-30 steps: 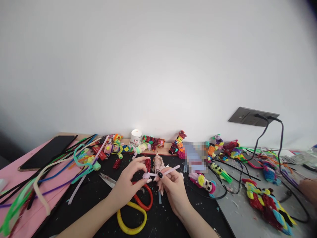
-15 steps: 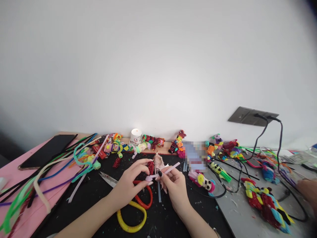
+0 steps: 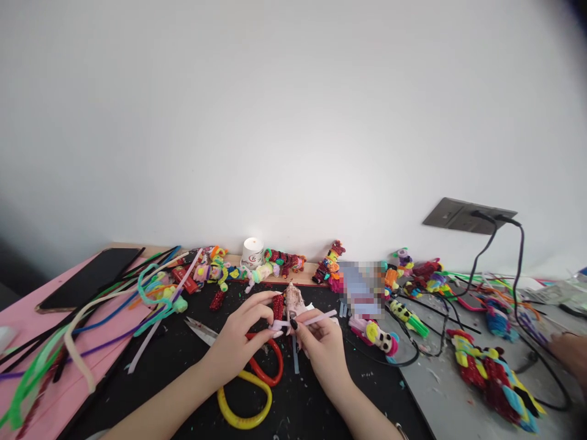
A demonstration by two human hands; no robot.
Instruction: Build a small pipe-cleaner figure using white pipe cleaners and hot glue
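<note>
My left hand (image 3: 241, 333) is closed around a red glittery pipe-cleaner piece (image 3: 278, 307), its thumb and fingertips near the lower end. A pale lilac pipe cleaner (image 3: 324, 317) runs across that lower end. My right hand (image 3: 324, 348) pinches the lilac strip between thumb and forefinger, and its free end sticks out to the right. Just behind my fingertips is a stained, pinkish-beige object (image 3: 295, 299), partly covered. Below my hands lies a translucent strip (image 3: 296, 357). Scissors with yellow and red handles (image 3: 243, 400) rest under my left wrist, blades pointing left.
Pipe cleaners (image 3: 76, 342) and a phone (image 3: 87, 278) lie on the pink surface (image 3: 103, 366) at left. A paper cup (image 3: 252, 252) and several pipe-cleaner figures (image 3: 328, 263) line the wall. Black cables (image 3: 518, 269) hang from the wall outlet. Another person's hand (image 3: 568, 351) is at far right.
The red piece sits slightly lower and more upright in my left hand. My right hand has shifted a little, and the lilac strip's free end now lies flatter and reaches further right.
</note>
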